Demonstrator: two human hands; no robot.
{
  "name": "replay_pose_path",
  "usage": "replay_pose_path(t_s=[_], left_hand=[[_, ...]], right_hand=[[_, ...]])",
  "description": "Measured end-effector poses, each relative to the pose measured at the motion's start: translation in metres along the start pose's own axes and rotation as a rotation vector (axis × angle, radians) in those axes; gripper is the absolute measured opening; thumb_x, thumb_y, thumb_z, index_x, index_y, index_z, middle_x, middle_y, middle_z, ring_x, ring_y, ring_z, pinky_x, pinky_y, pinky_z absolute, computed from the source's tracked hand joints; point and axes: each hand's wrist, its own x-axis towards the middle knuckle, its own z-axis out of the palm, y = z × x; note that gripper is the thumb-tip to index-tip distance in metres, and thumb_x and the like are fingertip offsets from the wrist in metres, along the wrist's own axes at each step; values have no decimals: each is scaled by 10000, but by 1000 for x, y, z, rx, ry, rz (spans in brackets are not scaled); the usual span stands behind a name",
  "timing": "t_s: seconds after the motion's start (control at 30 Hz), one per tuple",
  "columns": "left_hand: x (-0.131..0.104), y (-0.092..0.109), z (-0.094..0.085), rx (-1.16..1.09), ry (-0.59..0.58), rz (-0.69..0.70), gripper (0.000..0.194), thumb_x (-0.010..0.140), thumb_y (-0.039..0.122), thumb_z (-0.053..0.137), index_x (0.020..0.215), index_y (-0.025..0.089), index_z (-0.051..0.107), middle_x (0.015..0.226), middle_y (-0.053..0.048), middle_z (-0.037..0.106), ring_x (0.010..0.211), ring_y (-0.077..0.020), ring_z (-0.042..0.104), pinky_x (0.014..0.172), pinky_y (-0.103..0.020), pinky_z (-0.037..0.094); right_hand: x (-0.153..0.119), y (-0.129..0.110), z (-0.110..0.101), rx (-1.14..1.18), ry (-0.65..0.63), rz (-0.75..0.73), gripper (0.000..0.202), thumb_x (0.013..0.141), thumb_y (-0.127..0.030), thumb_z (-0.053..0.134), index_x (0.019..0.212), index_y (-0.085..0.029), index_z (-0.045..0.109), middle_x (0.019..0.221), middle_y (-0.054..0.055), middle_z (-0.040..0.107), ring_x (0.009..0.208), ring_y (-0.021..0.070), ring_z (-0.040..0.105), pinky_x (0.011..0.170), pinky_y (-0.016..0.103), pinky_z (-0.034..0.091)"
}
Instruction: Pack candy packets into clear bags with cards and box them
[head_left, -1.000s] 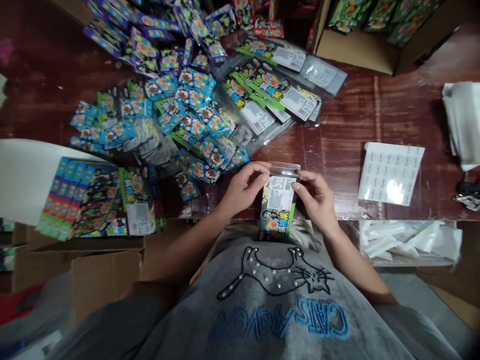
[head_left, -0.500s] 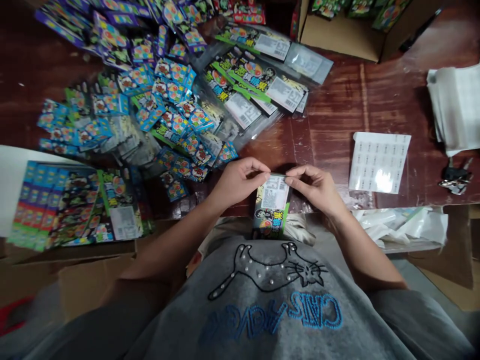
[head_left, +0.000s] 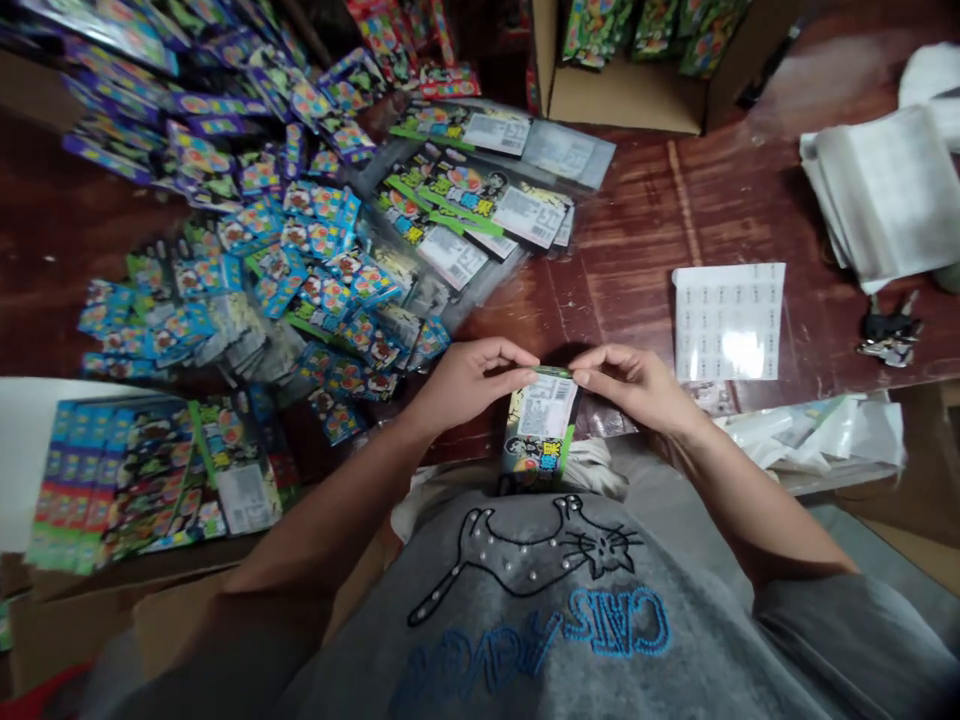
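A printed packet (head_left: 541,420) with a white label hangs over the table's front edge, close to my shirt. My left hand (head_left: 484,385) pinches its upper left corner between thumb and forefinger. At the upper right corner, the thumb and forefinger of my right hand (head_left: 630,385) close on the same packet. A narrow green strip shows along its top edge between my fingertips. Left of my hands lie blue packets (head_left: 367,335) in a loose pile. Behind them, larger black and green packets (head_left: 465,200) rest on clear plastic.
Purple packets (head_left: 202,150) are heaped at the back left. A cardboard box (head_left: 626,98) holds green packets. On the right are a sticker sheet (head_left: 727,320), white sheets (head_left: 885,190) and keys (head_left: 889,330). Sorted packets (head_left: 150,480) lie at the front left.
The view has shifted, showing more of the table's far side. Both hands keep hold of the packet, and its top edge is now tipped so the green strip shows.
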Motion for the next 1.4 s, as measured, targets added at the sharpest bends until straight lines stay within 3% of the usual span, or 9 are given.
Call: replay_pose_path(t_s=[0.2, 0.4, 0.47, 0.63, 0.77, 0.83, 0.97, 1.23, 1.4], left_hand=[[15, 0, 9, -1, -47, -23, 293, 827, 458, 878, 972, 209, 818, 1038, -82, 849, 958, -212, 805, 921, -371, 650], [24, 3, 15, 43, -144, 5, 227, 874, 428, 828, 946, 213, 822, 1004, -78, 850, 912, -198, 795, 855, -338, 646], [33, 5, 21, 66, -190, 22, 209, 887, 408, 807, 944, 207, 814, 987, -78, 847, 895, -192, 789, 839, -328, 638], [74, 23, 62, 106, -456, 198, 126, 918, 337, 751, 912, 218, 794, 1069, -93, 841, 1012, -224, 798, 885, -367, 626], [114, 42, 106, 286, -699, 402, 51, 886, 209, 759, 845, 206, 790, 1702, -115, 510, 1370, -278, 691, 989, -382, 592], [132, 45, 122, 348, -766, 411, 47, 853, 169, 778, 829, 204, 797, 1785, -88, 369, 1359, -283, 697, 971, -372, 593], [151, 38, 133, 349, -784, 385, 81, 805, 145, 796, 831, 216, 822, 1734, -88, 465, 1261, -267, 737, 881, -348, 596], [149, 27, 132, 292, -703, 329, 17, 776, 197, 809, 777, 208, 822, 1667, -123, 547, 841, -196, 747, 853, -403, 595], [144, 33, 132, 285, -631, 285, 55, 737, 157, 837, 720, 191, 798, 1614, -139, 600, 862, -213, 743, 891, -407, 587]], right_hand=[[-5, 1, -9, 132, 47, 137, 322, 794, -516, 920, 897, -229, 818, 903, 10, 793, 786, 132, 677, 778, 314, 585], [-19, -2, -34, -222, -181, -223, 205, 989, -461, 752, 1041, -291, 854, 1161, 52, 825, 1126, 227, 757, 1027, 449, 608], [-19, -12, -65, -426, -181, -348, 226, 997, -427, 742, 1166, -315, 841, 1314, 70, 783, 1281, 264, 712, 1124, 511, 574], [7, -50, -199, -1023, 264, -446, 418, 955, -242, 786, 1372, -257, 763, 1444, 139, 701, 1366, 284, 632, 1207, 501, 444], [43, -60, -271, -1268, 97, -205, 455, 855, -102, 805, 1301, -189, 784, 1350, 124, 772, 1241, 240, 665, 1148, 490, 410], [56, -58, -280, -1283, 24, -169, 433, 818, -121, 818, 1238, -227, 805, 1272, 69, 810, 1152, 234, 691, 1122, 487, 435], [59, -52, -275, -1256, -1, -208, 213, 806, -206, 806, 1013, -251, 834, 1010, 39, 808, 930, 218, 678, 983, 430, 478], [2, -49, -271, -985, 137, -291, 170, 886, -408, 790, 827, -249, 795, 824, 52, 751, 780, 165, 617, 828, 388, 458], [-38, -51, -256, -534, 531, -384, 315, 761, -462, 946, 807, -238, 729, 788, 56, 699, 704, 141, 600, 719, 388, 457]])
